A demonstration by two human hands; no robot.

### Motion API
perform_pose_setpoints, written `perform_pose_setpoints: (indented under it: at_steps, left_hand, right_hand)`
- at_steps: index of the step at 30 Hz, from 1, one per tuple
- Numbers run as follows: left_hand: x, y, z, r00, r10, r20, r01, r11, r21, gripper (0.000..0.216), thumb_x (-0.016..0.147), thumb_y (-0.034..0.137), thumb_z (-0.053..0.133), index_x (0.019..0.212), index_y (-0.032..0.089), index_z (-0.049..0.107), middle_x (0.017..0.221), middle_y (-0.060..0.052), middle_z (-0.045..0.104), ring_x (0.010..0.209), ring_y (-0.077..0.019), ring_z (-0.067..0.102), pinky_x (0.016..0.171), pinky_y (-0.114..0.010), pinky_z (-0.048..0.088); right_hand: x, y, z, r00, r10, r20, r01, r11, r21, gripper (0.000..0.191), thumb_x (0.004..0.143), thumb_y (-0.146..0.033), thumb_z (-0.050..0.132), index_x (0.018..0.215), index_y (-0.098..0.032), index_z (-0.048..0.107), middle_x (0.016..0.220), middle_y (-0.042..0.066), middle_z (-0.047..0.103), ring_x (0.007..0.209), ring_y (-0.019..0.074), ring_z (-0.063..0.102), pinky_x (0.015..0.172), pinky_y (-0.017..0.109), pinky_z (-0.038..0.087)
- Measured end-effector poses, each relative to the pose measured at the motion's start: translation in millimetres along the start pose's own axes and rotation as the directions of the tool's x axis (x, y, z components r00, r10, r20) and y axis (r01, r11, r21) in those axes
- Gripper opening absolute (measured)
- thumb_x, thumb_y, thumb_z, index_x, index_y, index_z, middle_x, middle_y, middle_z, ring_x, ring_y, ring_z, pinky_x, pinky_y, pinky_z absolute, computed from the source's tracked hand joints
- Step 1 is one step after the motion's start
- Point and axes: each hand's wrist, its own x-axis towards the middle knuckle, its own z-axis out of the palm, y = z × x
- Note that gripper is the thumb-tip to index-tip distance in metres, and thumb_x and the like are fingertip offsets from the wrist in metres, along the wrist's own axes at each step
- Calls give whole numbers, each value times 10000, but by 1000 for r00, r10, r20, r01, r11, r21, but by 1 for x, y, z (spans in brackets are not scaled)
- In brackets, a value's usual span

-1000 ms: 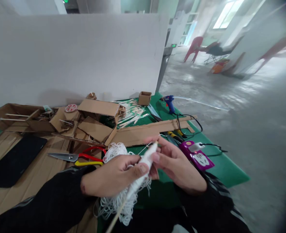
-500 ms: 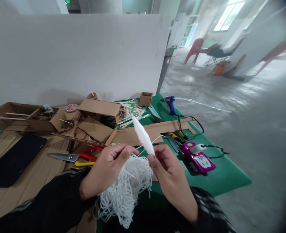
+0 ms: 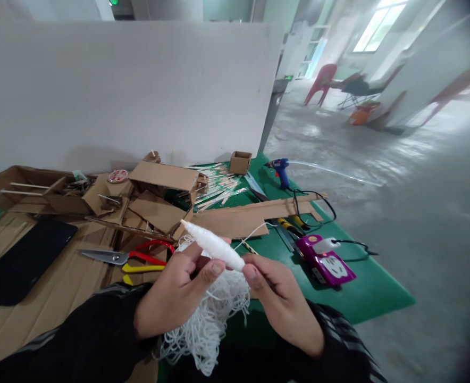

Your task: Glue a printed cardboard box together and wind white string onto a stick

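Spindle of wound white string (image 3: 213, 246) has tipped from steep to near level above the loose string tangle (image 3: 213, 319), your right hand (image 3: 283, 306) pinched on its near end, your left hand (image 3: 175, 298) closed on its middle; winding looks mid-turn.

Wall: white wall (image 3: 131, 90) is standing behind.
Floor: grey floor (image 3: 398, 202) is shining.
Window: bright window (image 3: 378, 24) is glowing.
Chair: red chair (image 3: 320, 80) is standing.

Craft workshop (cardboard scraps (image 3: 157, 211), glue gun (image 3: 279, 169))
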Motion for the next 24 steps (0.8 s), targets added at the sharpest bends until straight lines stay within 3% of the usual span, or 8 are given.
perform_pose_setpoints:
  at_steps: [2,5,8,11,14,16,20,24]
  left_hand:
    - [-1,-1,-1,1000,16,-15,-16,1000,-18,336,912,441,575,1141,196,574,856,-3,675,737,-121,586,643,-196,459]
    - [1,-2,-2,996,43,-78,-45,999,-21,303,904,441,587,1055,179,593,858,-13,676,758,-125,585,672,-204,466]
    - [4,-2,-3,990,78,-119,-77,997,17,296,896,441,599,1014,170,598,877,-26,672,802,-137,589,710,-216,472]
    - [4,-3,-3,988,85,-125,-87,996,-9,343,881,430,626,1121,191,567,892,-14,643,744,-110,559,623,-187,442]
    - [4,-5,-4,992,64,-113,-74,994,-85,399,878,432,630,1191,207,529,726,41,552,536,-61,420,455,-163,317]
    - [4,-6,-5,993,58,-101,-69,991,-115,375,874,447,630,1139,192,553,618,76,455,466,-49,319,415,-168,257]
    - [5,-4,-7,991,64,-117,-76,992,-104,360,864,454,643,1094,184,581,570,92,412,457,-44,324,426,-159,280]
    - [2,-1,-5,993,44,-113,-58,991,-117,379,858,456,650,1104,180,565,540,93,457,447,-48,378,432,-155,328]
  right_hand:
    - [-1,1,1,998,47,39,-51,993,109,176,967,-354,466,942,-206,558,751,-9,535,623,125,488,547,223,399]
    - [-2,8,5,992,117,-47,-109,984,139,127,949,-349,517,955,-226,483,732,-31,490,589,117,475,513,216,396]
    - [-2,13,5,985,33,-169,-41,998,-43,219,940,-336,543,772,-218,465,658,-46,436,547,107,420,502,224,350]
    - [0,13,2,988,-51,-148,22,981,-191,217,956,-313,520,768,-205,531,638,-33,497,565,113,458,532,234,352]
    - [2,11,0,997,-64,-39,54,976,-211,222,983,-298,464,807,-205,563,619,-35,517,558,114,486,537,234,365]
    - [2,11,1,998,-48,-50,38,981,-188,182,981,-305,465,867,-208,568,655,-30,526,562,116,494,533,235,378]
    - [0,15,3,988,-35,-150,14,990,-138,81,945,-292,538,928,-214,525,742,-21,512,585,120,499,526,235,402]
    - [1,15,1,970,-174,-169,131,962,-239,116,956,-213,502,854,-205,557,765,1,537,671,133,531,612,245,420]
